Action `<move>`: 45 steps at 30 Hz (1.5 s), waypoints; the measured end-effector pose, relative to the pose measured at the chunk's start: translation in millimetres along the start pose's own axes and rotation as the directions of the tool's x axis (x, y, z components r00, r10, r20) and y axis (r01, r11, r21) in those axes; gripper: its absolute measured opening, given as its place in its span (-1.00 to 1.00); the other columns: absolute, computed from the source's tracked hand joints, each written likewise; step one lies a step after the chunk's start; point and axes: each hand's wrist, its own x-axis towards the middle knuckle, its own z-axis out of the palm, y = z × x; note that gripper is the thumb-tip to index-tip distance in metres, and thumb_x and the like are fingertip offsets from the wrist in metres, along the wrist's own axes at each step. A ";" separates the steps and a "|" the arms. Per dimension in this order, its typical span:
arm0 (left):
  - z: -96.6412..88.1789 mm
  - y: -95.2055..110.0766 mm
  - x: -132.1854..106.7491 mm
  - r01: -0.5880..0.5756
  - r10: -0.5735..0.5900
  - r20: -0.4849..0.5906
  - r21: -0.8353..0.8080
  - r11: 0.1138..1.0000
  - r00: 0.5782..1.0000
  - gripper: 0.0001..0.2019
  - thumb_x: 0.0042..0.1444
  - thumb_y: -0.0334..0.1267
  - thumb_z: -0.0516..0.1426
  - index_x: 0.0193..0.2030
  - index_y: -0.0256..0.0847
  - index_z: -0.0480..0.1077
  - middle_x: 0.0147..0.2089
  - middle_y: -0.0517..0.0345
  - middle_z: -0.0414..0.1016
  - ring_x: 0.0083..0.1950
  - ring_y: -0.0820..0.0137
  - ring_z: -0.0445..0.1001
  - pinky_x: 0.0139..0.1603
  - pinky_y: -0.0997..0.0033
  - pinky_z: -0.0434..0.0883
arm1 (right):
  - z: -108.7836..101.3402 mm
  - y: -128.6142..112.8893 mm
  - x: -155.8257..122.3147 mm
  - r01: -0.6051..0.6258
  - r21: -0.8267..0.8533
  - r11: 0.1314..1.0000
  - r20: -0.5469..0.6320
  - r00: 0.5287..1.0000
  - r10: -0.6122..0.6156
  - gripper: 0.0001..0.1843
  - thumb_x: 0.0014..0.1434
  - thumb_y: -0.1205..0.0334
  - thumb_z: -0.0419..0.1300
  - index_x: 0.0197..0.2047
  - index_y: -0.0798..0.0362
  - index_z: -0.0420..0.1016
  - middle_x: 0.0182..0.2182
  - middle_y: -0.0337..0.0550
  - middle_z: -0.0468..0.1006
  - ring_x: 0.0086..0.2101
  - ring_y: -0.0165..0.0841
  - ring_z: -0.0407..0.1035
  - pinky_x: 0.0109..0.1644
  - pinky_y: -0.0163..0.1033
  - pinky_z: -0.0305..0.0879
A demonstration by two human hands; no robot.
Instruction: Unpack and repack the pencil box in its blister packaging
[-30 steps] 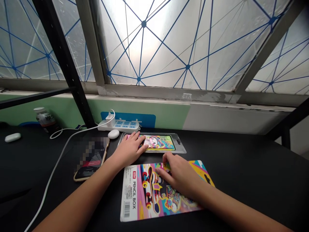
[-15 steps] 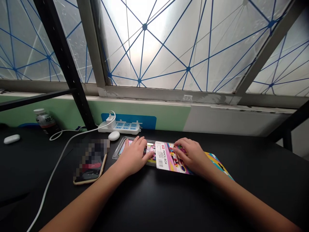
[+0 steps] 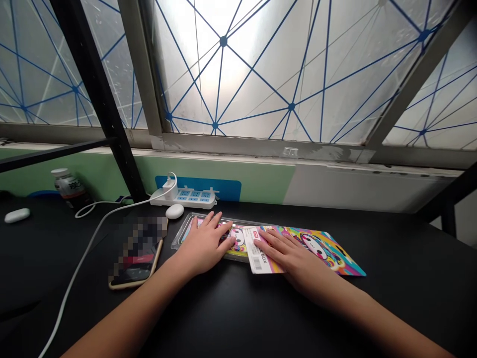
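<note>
My left hand (image 3: 203,247) lies with spread fingers over a clear plastic tray (image 3: 179,238) and a brightly printed piece (image 3: 238,236) with a cartoon face in it. Flat under my right hand (image 3: 294,253) is a colourful card (image 3: 316,242), whose white end carries a barcode and partly covered print. Its left end overlaps the right part of the tray. The fingers of my right hand are stretched out and point left across the card. Both palms hide parts of what lies beneath them.
Left of my hands lies a phone (image 3: 138,268), its screen blurred out. A white rounded case (image 3: 175,212) sits before a power strip (image 3: 196,198) with a charger and white cable (image 3: 80,266). Further left are a bottle (image 3: 70,186), a white object (image 3: 17,215) and a black post (image 3: 126,154).
My right hand has flattened from a curled pose and moved slightly down. The card has turned, its white end now lower and further right, with more of its right side showing. My left hand has barely moved.
</note>
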 end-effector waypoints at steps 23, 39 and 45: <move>-8.9 -10.7 2.5 0.064 -0.062 0.043 -0.040 0.997 0.997 -0.42 0.33 0.17 -0.11 0.37 0.02 0.26 0.52 -0.02 -0.02 0.53 0.01 -0.15 0.38 -0.33 -0.13 | 1.3 52.1 -35.1 -0.127 -0.043 0.991 -0.030 0.992 0.126 -0.11 0.12 0.63 -0.10 0.45 -0.19 0.06 0.39 -0.15 0.14 0.34 -0.08 0.07 0.33 0.23 0.14; -10.3 -31.9 7.8 0.034 -0.030 0.036 -0.099 0.994 0.999 -0.43 0.30 0.19 -0.08 0.34 0.05 0.29 0.51 -0.04 0.02 0.53 -0.03 -0.13 0.35 -0.42 -0.17 | 10.4 43.9 -25.8 -0.119 -0.122 0.985 -0.097 0.989 0.108 -0.16 0.15 0.63 -0.13 0.44 -0.11 0.11 0.39 -0.09 0.17 0.35 -0.11 0.06 0.32 0.18 0.17; -11.1 -27.9 8.2 0.038 -0.037 0.017 -0.068 0.997 0.999 -0.43 0.30 0.17 -0.09 0.33 0.01 0.31 0.49 -0.09 0.05 0.52 -0.05 -0.09 0.35 -0.41 -0.15 | 11.2 35.2 -17.0 -0.111 -0.151 0.982 -0.110 0.989 0.095 -0.21 0.22 0.58 -0.12 0.46 -0.13 0.05 0.39 -0.05 0.16 0.34 -0.06 0.07 0.29 0.22 0.20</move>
